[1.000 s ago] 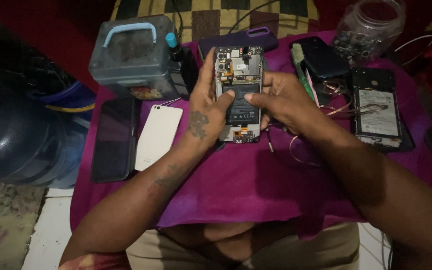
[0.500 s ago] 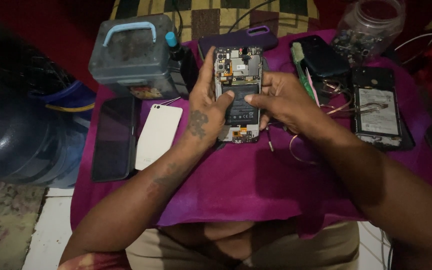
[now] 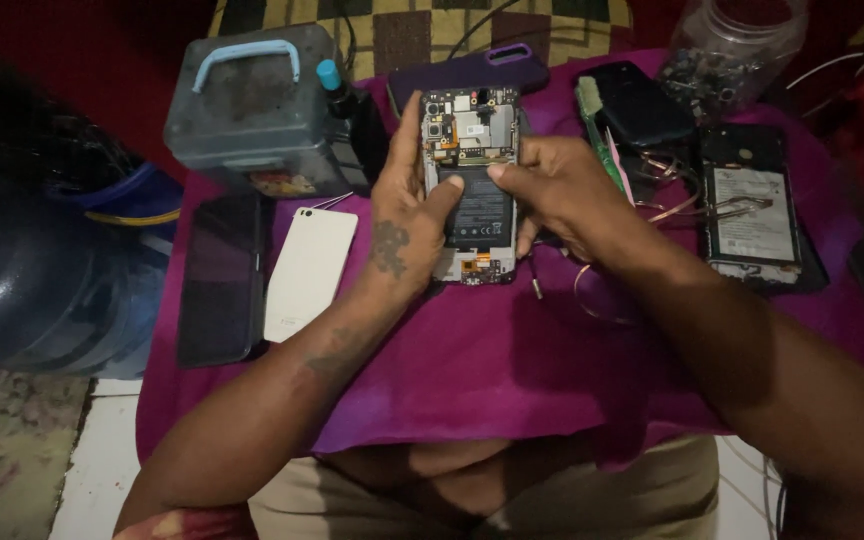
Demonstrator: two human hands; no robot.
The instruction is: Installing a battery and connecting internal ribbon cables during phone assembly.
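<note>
Left hand is clamped on the opened phone; right hand grips its other edge, thumb seemingly on the battery. Hard pressing could bend it.

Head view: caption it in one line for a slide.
Both hands, left hand and right hand, hold an opened phone over a purple cloth.

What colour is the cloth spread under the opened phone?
Magenta-purple cloth, plain, seen in the head view beneath the opened phone.
</note>
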